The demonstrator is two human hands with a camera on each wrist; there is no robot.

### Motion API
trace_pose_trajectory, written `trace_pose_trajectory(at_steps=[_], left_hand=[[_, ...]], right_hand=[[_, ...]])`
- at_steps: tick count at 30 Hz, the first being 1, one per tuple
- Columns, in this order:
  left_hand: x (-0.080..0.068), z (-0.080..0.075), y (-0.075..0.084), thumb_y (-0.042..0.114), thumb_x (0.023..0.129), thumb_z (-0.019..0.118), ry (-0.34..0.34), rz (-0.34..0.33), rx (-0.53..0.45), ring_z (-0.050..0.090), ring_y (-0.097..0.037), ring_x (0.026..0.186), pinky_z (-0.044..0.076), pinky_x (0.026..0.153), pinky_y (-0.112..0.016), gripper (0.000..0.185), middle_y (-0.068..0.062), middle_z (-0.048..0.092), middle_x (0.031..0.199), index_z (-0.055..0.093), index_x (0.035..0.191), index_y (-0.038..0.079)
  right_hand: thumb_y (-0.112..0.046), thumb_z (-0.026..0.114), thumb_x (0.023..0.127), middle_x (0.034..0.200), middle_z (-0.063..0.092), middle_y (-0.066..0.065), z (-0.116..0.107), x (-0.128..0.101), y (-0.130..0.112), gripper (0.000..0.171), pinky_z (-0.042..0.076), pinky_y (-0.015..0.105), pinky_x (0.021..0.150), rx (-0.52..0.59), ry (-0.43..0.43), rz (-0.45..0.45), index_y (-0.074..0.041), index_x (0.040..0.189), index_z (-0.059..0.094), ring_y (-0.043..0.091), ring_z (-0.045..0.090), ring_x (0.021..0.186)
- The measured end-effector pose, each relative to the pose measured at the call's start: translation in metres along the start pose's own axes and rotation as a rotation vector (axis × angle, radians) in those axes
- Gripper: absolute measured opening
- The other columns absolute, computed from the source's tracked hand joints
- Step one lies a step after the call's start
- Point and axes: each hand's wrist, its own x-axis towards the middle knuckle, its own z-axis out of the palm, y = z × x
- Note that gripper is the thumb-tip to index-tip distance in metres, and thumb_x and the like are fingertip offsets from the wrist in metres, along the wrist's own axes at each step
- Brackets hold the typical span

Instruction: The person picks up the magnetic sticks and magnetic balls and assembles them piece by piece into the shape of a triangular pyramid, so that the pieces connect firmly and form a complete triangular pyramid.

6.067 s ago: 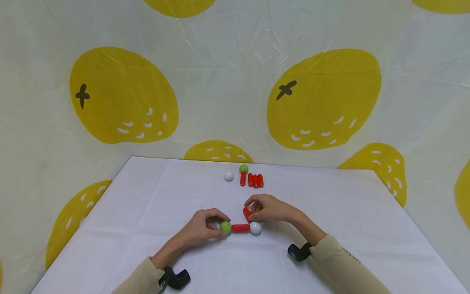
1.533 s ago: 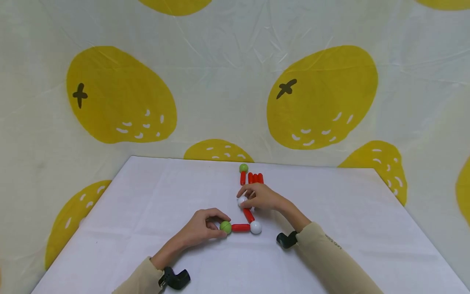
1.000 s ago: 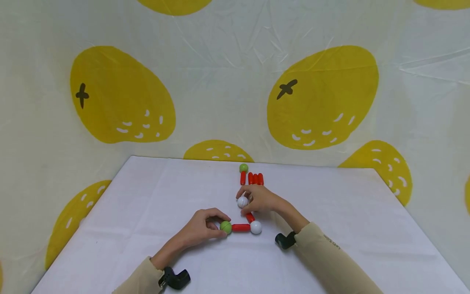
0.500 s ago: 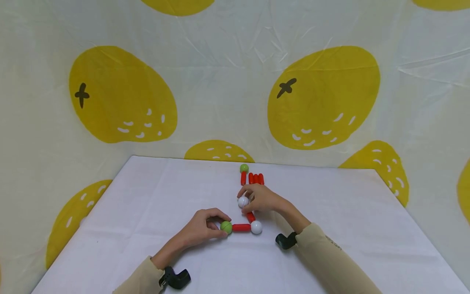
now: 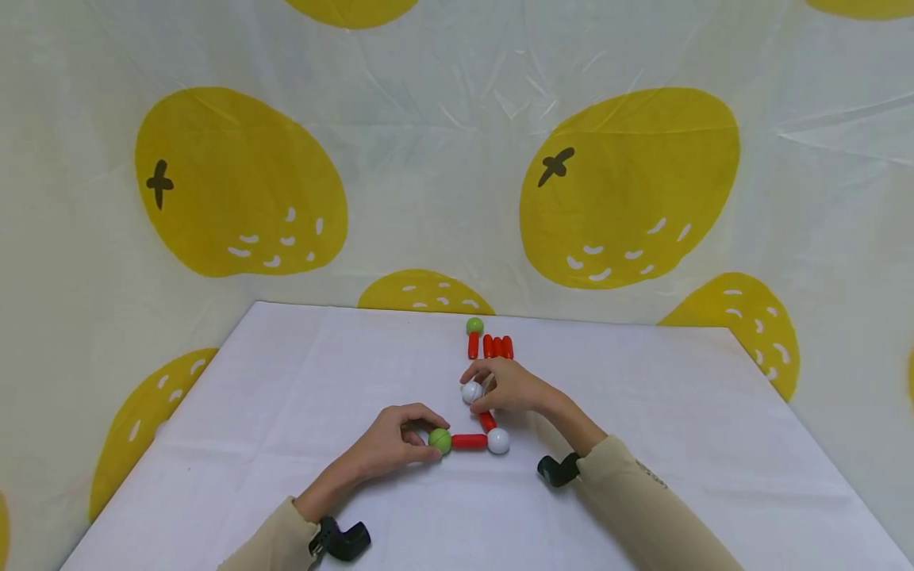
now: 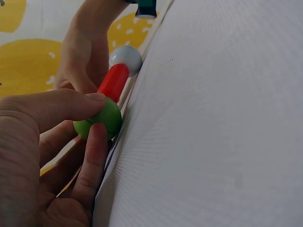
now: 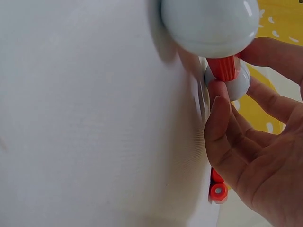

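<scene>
Left fingers (image 6: 91,165) pinch green ball (image 5: 439,441); between right fingers (image 7: 218,124), apparently held, farther white ball (image 5: 470,392).

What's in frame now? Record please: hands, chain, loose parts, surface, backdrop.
left hand: pinches green ball
right hand: holds far white ball
chain: bent; green ball, first red rod, corner white ball, second red rod, far white ball
loose parts: back green ball at the end of a lone red rod; three red rods side by side
surface: white table
backdrop: pale sheet, yellow fruit print
</scene>
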Motion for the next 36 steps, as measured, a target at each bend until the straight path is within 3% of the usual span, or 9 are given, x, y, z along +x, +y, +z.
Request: trace_pose_trajectory(at_steps=[10, 27, 36], left_hand=[[0.000, -0.001, 0.000, 0.021, 0.086, 0.084, -0.001, 0.026, -0.014, 0.065, -0.009, 0.099, 0.056, 0.079, -0.018, 0.035, -0.001, 0.075, 0.115, 0.075, 0.120, 0.015], [0.001, -0.002, 0.000, 0.022, 0.086, 0.084, 0.018, 0.010, -0.021, 0.065, -0.011, 0.098, 0.055, 0.080, -0.018, 0.037, -0.001, 0.074, 0.116, 0.074, 0.121, 0.015], [0.001, -0.001, 0.000, 0.022, 0.086, 0.084, 0.020, -0.007, -0.020, 0.065, -0.012, 0.099, 0.056, 0.080, -0.018, 0.035, -0.001, 0.074, 0.115, 0.074, 0.119, 0.016]], right_hand=[[-0.017, 0.083, 0.086, 0.117, 0.070, 0.008, -0.001, -0.003, 0.000, 0.038, 0.060, 0.030, 0.077, 0.021, -0.005, -0.044, -0.013, 0.122, 0.070, 0.018, 0.062, 0.092], [-0.018, 0.080, 0.089, 0.120, 0.068, 0.010, -0.004, -0.006, 0.004, 0.038, 0.059, 0.030, 0.075, 0.043, -0.026, -0.053, -0.012, 0.125, 0.069, 0.019, 0.063, 0.090], [-0.022, 0.072, 0.095, 0.118, 0.070, 0.011, -0.021, -0.005, 0.009, 0.036, 0.062, 0.035, 0.076, 0.082, 0.015, -0.062, -0.006, 0.127, 0.066, 0.022, 0.070, 0.091]])
